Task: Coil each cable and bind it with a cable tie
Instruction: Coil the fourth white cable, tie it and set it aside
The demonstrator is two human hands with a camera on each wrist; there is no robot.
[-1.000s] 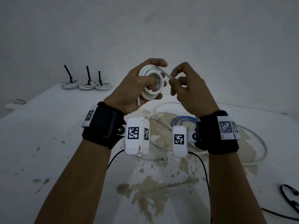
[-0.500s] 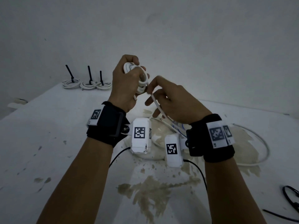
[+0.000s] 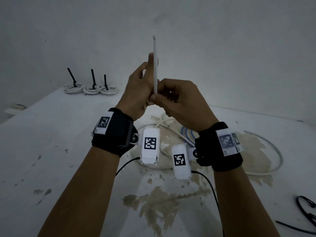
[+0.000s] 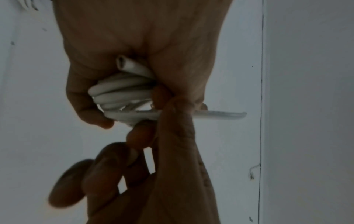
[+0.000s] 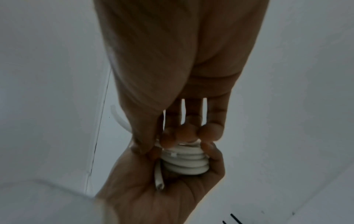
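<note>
A stained white table (image 3: pixel 51 151) carries three tied white cable coils (image 3: pixel 89 88) far left, loose white cables (image 3: pixel 275 151) right, and black cable ties (image 3: pixel 306 211) near right.

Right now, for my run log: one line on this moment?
left hand grips white cable coil | right hand pinches its free end upright | unbound

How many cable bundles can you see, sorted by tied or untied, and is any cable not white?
Tied white coils: 3
Untied white coil, being held: 1
Blue cable: 1
Total: 5
Loose white cable: strands overlap, so it is left out of the count.
</note>
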